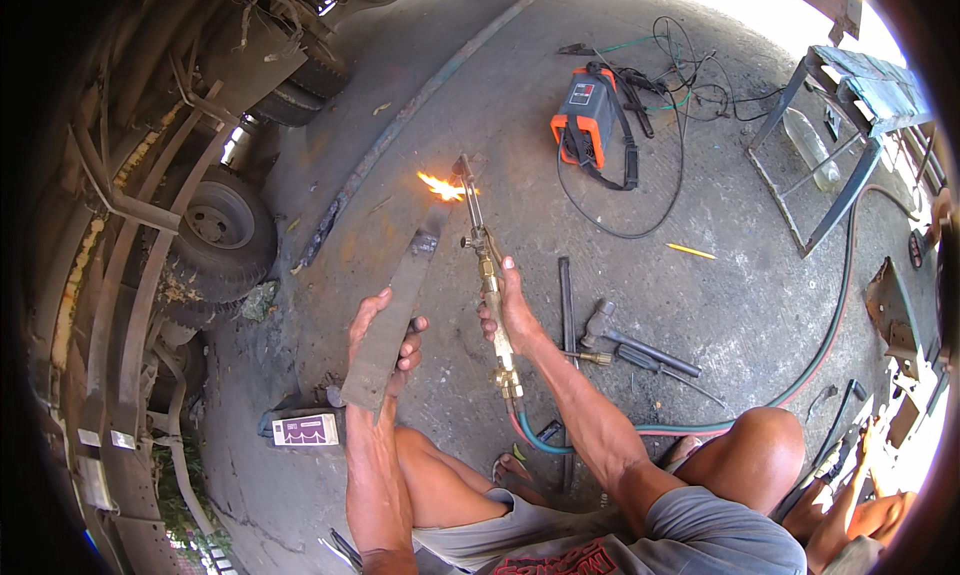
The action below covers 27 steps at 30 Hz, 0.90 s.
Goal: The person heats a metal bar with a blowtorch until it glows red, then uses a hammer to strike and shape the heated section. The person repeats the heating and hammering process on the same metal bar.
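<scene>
My left hand (411,347) is closed around a long, flat grey metal strip (385,320), which slants up and away from me. Its far end is darkened. In my right hand (515,310) is a brass gas torch (490,275), gripped by the handle with its nozzle pointing away. An orange flame (441,187) burns by the torch's tip, just beyond the strip's far end. Red and green hoses (690,431) run from the torch's base to the right across the floor. A hammer (640,340) lies right of my right forearm, beside a narrow dark bar (567,305).
An orange-and-grey welding machine (583,115) with tangled cables stands far right of centre. Beyond the yellow stick (691,250) is a metal stand (868,160). A vehicle's wheel (222,220) and frame fill the left. A small box (306,430) sits near-left; another person (850,505) is lower right.
</scene>
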Each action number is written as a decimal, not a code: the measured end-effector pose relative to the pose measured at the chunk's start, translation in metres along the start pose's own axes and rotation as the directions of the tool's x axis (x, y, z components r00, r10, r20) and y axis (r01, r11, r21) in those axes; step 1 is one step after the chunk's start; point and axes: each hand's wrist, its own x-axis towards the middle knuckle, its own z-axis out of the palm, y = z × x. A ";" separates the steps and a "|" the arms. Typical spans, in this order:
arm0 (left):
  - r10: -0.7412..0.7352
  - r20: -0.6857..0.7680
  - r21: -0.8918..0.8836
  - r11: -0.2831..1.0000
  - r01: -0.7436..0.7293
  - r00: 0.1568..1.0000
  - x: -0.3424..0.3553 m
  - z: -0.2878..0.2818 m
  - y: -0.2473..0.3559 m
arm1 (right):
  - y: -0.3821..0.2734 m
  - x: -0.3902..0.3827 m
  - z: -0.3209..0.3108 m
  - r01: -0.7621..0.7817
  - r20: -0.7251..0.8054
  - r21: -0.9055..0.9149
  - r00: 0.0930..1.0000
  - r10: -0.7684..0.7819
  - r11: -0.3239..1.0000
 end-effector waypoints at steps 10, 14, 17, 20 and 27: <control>0.015 -0.003 0.030 0.999 -0.015 1.000 -0.002 0.001 -0.001 | -0.005 0.006 -0.005 0.044 -0.022 -0.008 0.999 -0.044 0.999; 0.028 -0.010 0.043 0.999 -0.027 1.000 -0.002 0.001 -0.002 | -0.006 0.005 -0.004 0.056 -0.032 -0.019 0.998 -0.057 0.998; 0.022 -0.003 0.046 0.999 -0.022 1.000 -0.003 0.003 -0.002 | -0.005 0.004 -0.004 0.016 -0.035 -0.014 0.999 -0.016 1.000; 0.024 -0.008 0.049 0.999 -0.023 1.000 -0.003 0.003 -0.002 | -0.004 0.004 -0.002 -0.003 -0.037 -0.016 0.999 0.002 1.000; 0.029 -0.025 0.080 0.996 -0.027 0.999 -0.002 0.004 -0.003 | -0.002 0.011 -0.004 0.001 -0.063 -0.047 0.998 -0.004 0.999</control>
